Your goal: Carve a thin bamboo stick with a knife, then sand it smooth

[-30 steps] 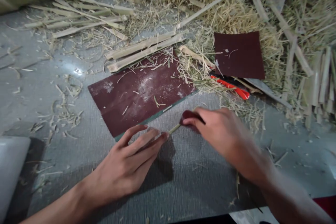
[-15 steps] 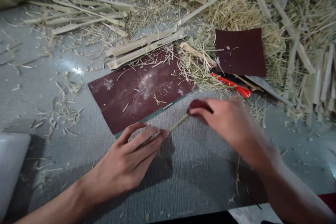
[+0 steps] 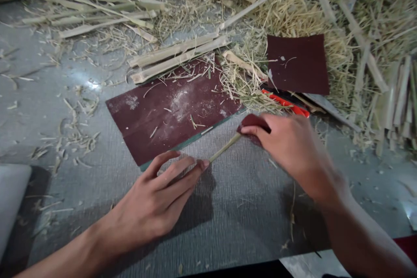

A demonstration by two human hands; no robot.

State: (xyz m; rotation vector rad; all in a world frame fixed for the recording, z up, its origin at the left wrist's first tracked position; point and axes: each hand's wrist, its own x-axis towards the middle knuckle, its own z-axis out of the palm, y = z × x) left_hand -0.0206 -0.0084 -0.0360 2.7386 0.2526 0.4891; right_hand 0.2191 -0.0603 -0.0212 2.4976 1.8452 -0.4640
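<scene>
A thin bamboo stick (image 3: 224, 148) lies on the grey mat, running from lower left to upper right. My left hand (image 3: 156, 202) pins its near end under stretched fingers, fingertips pressed on the stick. My right hand (image 3: 286, 147) pinches a small folded piece of dark red sandpaper (image 3: 252, 122) around the stick's far end. A large sheet of dark red sandpaper (image 3: 172, 113), dusted with white powder and shavings, lies flat just beyond my left fingers.
A smaller square of sandpaper (image 3: 298, 64) rests on a heap of bamboo shavings (image 3: 286, 8) at the back right. A red-handled tool (image 3: 286, 105) pokes out beneath it. Split bamboo strips (image 3: 176, 54) lie behind the large sheet. A white object (image 3: 11, 195) sits at the left edge.
My right hand has slid the folded sandpaper along the stick, away from my left hand and toward the upper right, baring more of the stick. The left hand has stayed put.
</scene>
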